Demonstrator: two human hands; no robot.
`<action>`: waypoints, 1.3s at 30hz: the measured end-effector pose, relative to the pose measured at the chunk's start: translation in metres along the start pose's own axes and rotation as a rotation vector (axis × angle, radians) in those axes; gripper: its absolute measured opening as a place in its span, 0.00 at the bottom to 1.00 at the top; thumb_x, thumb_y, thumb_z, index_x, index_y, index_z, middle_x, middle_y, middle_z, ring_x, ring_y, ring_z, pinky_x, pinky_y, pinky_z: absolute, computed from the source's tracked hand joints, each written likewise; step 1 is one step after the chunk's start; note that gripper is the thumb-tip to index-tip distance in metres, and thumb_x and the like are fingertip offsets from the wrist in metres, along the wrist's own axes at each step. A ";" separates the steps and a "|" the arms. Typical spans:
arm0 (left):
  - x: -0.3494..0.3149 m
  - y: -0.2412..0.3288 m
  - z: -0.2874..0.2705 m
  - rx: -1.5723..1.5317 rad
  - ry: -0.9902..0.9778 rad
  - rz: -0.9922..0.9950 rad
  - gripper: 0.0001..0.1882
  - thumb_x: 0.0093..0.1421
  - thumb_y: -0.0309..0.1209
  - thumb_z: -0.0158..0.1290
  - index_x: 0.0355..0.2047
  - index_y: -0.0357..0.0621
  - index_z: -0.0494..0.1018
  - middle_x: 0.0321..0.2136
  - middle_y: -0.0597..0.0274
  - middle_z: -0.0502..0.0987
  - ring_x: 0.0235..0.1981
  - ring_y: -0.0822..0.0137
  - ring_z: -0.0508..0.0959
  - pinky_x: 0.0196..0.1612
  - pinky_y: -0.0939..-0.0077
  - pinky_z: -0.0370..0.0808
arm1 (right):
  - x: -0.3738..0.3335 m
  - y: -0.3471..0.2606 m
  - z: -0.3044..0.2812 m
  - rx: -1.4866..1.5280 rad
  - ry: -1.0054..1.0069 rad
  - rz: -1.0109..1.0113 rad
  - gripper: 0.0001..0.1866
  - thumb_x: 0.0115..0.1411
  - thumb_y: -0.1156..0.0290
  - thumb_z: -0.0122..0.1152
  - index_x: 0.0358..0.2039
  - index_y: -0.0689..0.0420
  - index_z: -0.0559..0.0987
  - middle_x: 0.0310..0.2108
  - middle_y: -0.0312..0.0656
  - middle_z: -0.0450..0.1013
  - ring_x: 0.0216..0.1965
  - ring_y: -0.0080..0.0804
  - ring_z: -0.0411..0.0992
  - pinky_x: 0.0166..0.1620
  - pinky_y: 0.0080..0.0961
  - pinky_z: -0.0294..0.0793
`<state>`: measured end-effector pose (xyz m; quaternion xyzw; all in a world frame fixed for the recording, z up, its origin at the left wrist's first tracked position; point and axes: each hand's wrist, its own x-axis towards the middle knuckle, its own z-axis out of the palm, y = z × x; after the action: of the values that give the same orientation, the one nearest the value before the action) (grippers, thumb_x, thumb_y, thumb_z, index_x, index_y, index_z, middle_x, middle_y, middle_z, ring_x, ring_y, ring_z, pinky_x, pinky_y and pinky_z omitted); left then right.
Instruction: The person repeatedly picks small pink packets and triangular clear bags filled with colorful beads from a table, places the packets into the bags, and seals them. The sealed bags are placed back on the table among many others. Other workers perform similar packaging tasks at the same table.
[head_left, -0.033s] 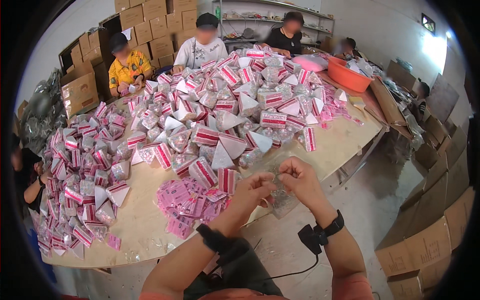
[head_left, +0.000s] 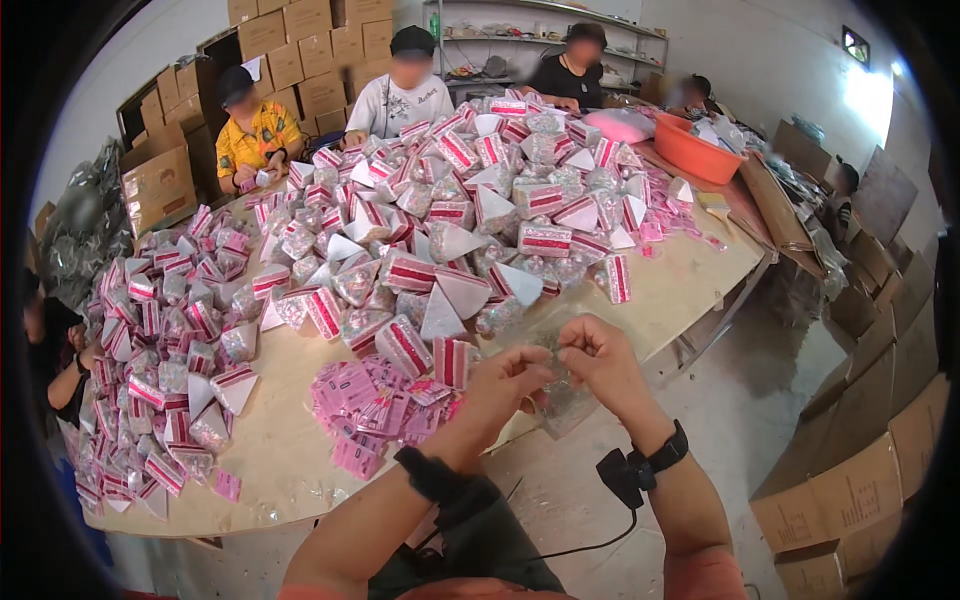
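Observation:
Both hands are together at the table's near edge, right of the middle, over a clear plastic bag that hangs partly past the edge. My left hand is closed, with thumb and fingers pinching the bag. Close beside it, my right hand pinches the bag's upper part between thumb and forefinger. Left of my left hand lies a heap of small pink printed cards. Just beyond stand wedge-shaped packets in clear wrap, with red-and-white striped sides and white triangular faces.
A large pile of similar packets covers much of the wooden table. An orange basin stands at the far right. Several people sit around the table. Cardboard boxes are stacked along the right, and more boxes behind.

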<state>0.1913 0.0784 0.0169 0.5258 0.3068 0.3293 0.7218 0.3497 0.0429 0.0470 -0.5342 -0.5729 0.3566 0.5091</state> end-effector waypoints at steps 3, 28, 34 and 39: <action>0.016 -0.007 0.005 0.102 -0.013 0.033 0.19 0.53 0.24 0.48 0.47 0.40 0.65 0.31 0.65 0.74 0.24 0.75 0.73 0.24 0.84 0.68 | 0.004 0.012 -0.011 0.082 0.006 0.023 0.05 0.49 0.81 0.54 0.28 0.61 0.70 0.21 0.33 0.66 0.17 0.15 0.63 0.19 0.13 0.66; 0.052 -0.026 -0.003 -0.035 0.033 0.052 0.22 0.44 0.13 0.43 0.43 0.33 0.67 0.38 0.60 0.72 0.38 0.69 0.72 0.41 0.80 0.68 | 0.002 0.042 -0.027 -0.028 -0.014 0.044 0.05 0.48 0.83 0.53 0.26 0.61 0.71 0.19 0.32 0.65 0.19 0.15 0.62 0.21 0.14 0.62; 0.050 -0.040 0.003 0.356 0.244 0.308 0.13 0.46 0.18 0.47 0.35 0.38 0.69 0.31 0.64 0.71 0.32 0.73 0.71 0.34 0.84 0.66 | 0.006 0.034 -0.028 0.036 0.090 0.059 0.04 0.49 0.81 0.53 0.27 0.61 0.71 0.20 0.32 0.65 0.17 0.14 0.62 0.18 0.12 0.63; 0.040 -0.026 0.014 0.369 0.222 0.127 0.06 0.53 0.28 0.50 0.29 0.40 0.70 0.21 0.67 0.70 0.20 0.76 0.69 0.23 0.85 0.64 | 0.009 0.029 -0.022 0.059 0.147 0.075 0.03 0.49 0.81 0.53 0.26 0.60 0.70 0.19 0.31 0.64 0.18 0.14 0.61 0.19 0.12 0.61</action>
<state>0.2300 0.0962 -0.0088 0.6278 0.4056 0.3683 0.5529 0.3791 0.0538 0.0259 -0.5648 -0.5029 0.3517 0.5517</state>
